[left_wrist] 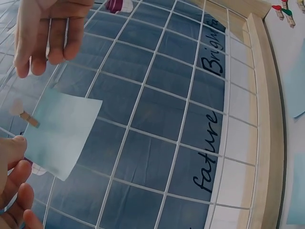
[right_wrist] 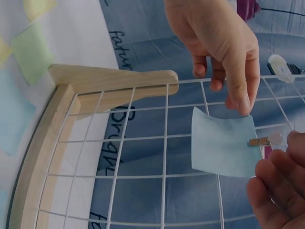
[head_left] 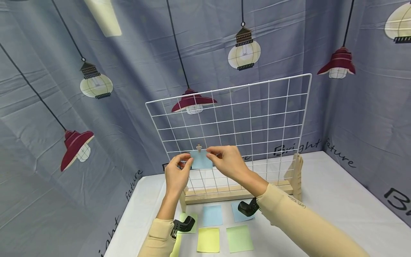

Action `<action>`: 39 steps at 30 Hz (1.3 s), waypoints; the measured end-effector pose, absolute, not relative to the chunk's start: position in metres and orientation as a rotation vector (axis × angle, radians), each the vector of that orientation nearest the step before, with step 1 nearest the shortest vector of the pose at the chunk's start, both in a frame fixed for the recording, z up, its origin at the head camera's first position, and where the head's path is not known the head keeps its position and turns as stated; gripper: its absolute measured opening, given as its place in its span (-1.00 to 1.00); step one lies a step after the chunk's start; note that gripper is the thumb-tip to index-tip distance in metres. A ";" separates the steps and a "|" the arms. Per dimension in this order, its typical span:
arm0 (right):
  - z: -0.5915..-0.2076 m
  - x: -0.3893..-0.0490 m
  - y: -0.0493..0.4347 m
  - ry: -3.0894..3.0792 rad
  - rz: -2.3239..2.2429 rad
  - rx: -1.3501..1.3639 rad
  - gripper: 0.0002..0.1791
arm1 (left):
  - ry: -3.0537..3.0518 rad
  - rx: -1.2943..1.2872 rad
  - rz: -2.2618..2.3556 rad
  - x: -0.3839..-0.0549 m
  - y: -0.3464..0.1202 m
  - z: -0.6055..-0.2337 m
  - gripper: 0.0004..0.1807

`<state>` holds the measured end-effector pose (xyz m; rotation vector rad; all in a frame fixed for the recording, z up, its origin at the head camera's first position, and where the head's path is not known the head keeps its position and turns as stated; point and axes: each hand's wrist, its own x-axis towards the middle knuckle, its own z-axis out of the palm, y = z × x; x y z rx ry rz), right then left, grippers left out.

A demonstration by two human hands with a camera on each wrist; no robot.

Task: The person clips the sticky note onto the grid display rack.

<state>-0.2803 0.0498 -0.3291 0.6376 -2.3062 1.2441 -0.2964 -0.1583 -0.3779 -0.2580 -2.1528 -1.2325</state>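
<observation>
A light-blue sticky note is up against the white wire grid. A small wooden clothespin with a pale round ornament sits on its top edge. My left hand pinches the note's upper left corner between thumb and fingertips; the thumb covers part of that corner in the left wrist view. At the upper right corner is my right hand, its fingers loosely bent. In the left wrist view, those fingers appear apart from the note, holding nothing.
The grid stands in a wooden base on a white table. In front lie blue, yellow and green sticky notes. Red and green ornamented clothespins lie near the base. A printed curtain hangs behind.
</observation>
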 end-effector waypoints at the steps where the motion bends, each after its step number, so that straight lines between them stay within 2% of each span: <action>1: -0.330 -0.279 0.052 -2.314 1.250 0.643 -0.78 | -2.154 -0.263 -1.230 -0.296 -0.158 -0.378 -0.84; 8: -0.338 -0.271 0.068 -2.313 1.271 0.703 -0.71 | -2.173 -0.301 -1.247 -0.289 -0.152 -0.377 -0.80; 16: -0.345 -0.263 0.087 -2.427 1.243 0.675 -0.85 | -2.218 -0.313 -1.274 -0.282 -0.150 -0.379 -0.76; 39: -0.372 -0.251 0.146 -2.515 1.258 0.581 -0.71 | -2.351 -0.524 -1.294 -0.264 -0.149 -0.393 -0.64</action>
